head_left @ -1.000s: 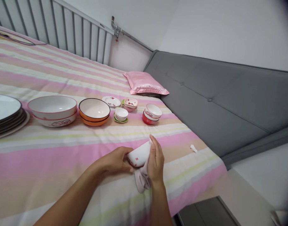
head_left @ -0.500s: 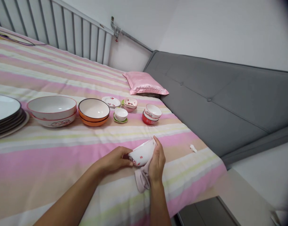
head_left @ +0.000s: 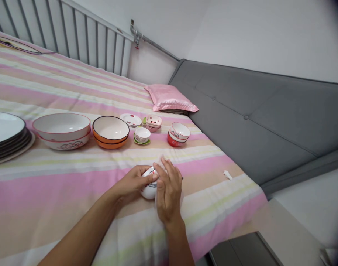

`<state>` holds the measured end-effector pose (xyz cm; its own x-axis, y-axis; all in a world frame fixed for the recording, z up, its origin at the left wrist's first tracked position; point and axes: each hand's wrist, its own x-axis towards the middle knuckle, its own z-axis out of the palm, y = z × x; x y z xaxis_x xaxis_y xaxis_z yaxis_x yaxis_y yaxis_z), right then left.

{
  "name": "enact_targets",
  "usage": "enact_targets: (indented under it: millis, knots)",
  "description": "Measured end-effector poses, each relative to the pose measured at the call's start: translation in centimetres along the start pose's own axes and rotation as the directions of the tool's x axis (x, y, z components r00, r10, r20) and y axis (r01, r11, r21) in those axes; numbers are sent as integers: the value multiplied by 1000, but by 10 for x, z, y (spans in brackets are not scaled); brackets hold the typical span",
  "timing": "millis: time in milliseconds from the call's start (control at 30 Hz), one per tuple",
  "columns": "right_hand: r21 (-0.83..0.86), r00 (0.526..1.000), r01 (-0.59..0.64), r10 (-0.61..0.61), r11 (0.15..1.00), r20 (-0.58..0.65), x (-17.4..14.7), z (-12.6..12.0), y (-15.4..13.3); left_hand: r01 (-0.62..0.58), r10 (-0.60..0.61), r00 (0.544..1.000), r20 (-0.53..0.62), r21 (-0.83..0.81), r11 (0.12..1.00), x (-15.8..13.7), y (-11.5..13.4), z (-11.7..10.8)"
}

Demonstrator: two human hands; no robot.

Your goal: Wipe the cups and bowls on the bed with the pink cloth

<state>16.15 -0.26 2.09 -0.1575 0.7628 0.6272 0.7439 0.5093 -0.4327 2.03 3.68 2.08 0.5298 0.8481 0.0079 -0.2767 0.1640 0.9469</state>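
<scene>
Over the near part of the bed, my left hand (head_left: 133,181) grips a white bowl (head_left: 149,191) with a red and dark printed pattern, its thumb on the outer wall. The bowl is tipped, and much of it lies behind my fingers. My right hand (head_left: 169,190) is pressed along the bowl's right side, fingers close together and slightly smeared by motion. Pale edges of a thin cloth (head_left: 159,161) show around that hand, between it and the bowl; most of the cloth is hidden.
Farther back stand white oval bowls (head_left: 61,127), orange bowls (head_left: 110,131), small white dishes (head_left: 142,133), pink dishes (head_left: 153,122), flat plates (head_left: 130,119) and red-and-white bowls (head_left: 179,133). Dark-edged plates (head_left: 8,129) are stacked left. A pink pillow (head_left: 171,98) lies by the grey headboard (head_left: 246,118).
The bowl has turned and moved slightly left, showing more of its print. My right hand has shifted left with the cloth, which no longer hangs visibly below it.
</scene>
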Motion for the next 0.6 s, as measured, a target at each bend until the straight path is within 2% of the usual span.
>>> enact_targets:
  millis: [100,233,367,467,600]
  knots:
    - [3,1000,2,-2,1000,18,2,-1,-8,6,-6,1000,8,-43,999,-2,1,-1]
    - [35,997,-79,79,996,9,3,2,-6,51,-51,998,-39,3,999,-1,1,-2]
    - [193,983,-171,182,966,-40,3,6,8,84,-83,995,-50,15,996,0,2,-1]
    - [404,950,-267,310,875,-43,1,12,20,102,-102,994,-40,-5,995,1,4,0]
    - [651,861,-393,508,649,13,-2,25,36,110,-110,993,-36,-12,994,2,4,-1]
